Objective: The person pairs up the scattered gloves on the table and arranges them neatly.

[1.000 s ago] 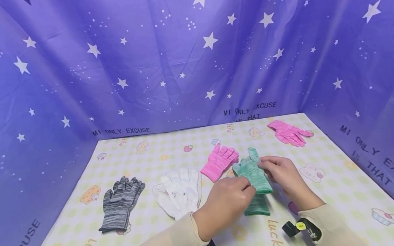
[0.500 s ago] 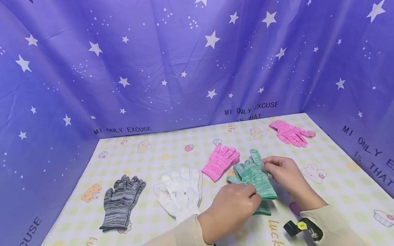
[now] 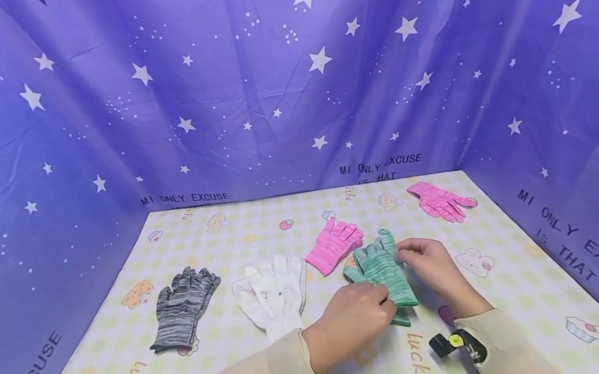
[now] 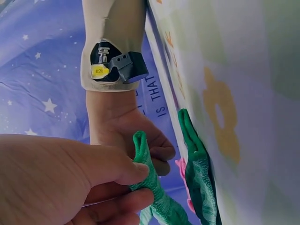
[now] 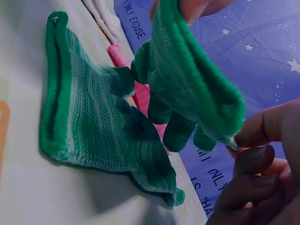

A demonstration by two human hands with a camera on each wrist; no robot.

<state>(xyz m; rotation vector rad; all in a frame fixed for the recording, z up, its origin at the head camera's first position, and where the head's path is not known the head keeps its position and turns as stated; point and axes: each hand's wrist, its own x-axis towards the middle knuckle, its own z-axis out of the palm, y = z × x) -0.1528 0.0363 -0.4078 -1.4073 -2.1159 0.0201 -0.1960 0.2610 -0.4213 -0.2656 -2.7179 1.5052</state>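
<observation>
A green knit glove [image 3: 389, 276] is held raised between my two hands, fingers pointing away from me. My left hand [image 3: 352, 323] pinches its cuff at the left side between thumb and fingers, as the left wrist view shows up close. At its right edge, my right hand [image 3: 432, 267] pinches the fabric between thumb and forefinger. Underneath, a second green glove [image 5: 101, 112] lies on the table with its cuff towards me. From the head view most of this lower glove is hidden. In the right wrist view the two gloves are apart at the cuffs.
A pink glove [image 3: 332, 245] lies just behind the green ones, and another pink glove [image 3: 441, 201] at the back right. White gloves [image 3: 273, 293] and grey-black gloves [image 3: 183, 308] lie to the left on the checked tablecloth [image 3: 229, 371]. A starry purple curtain [image 3: 251, 97] surrounds the table.
The held green glove has come slightly towards me and now covers more of the lower one. My left hand has shifted a little right and nearer; my right hand has barely moved.
</observation>
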